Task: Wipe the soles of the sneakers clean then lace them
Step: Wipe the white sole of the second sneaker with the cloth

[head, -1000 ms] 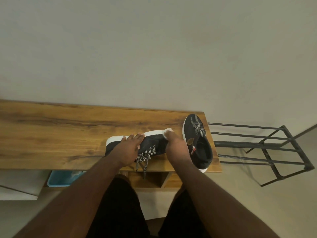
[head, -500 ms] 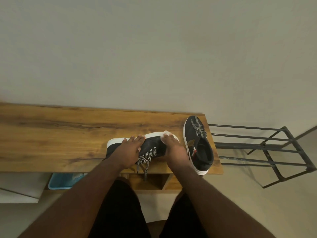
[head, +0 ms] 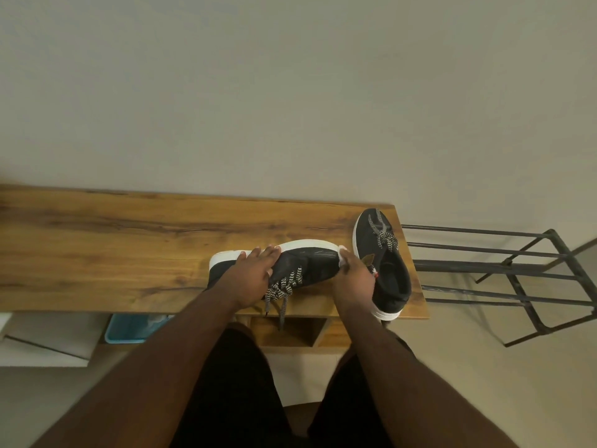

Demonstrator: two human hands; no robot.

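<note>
Wooden bench spanning the frame from 9 o'clock to 3 o'clock, against a plain wall; a black metal rack stands beyond its end at 3 o'clock. Tipped sneaker, black with a white sole, lies on its side near the bench's front edge, sole turned toward 12 o'clock, zigzag laces hanging over the edge toward 6 o'clock. Second sneaker stands upright just beside it at 3 o'clock, heel overhanging the front edge, loosely laced. Left hand rests across the tipped sneaker's upper, fingers lying together and reaching the sole rim. Right hand is at the toe end, fingers curled and pinching a small white wipe against the sole. Judged step: wiping the sole. To do it well, brace firmly with the left hand so the shoe cannot roll, and draw the wipe along the rim in even strokes, refolding it as it soils.
</note>
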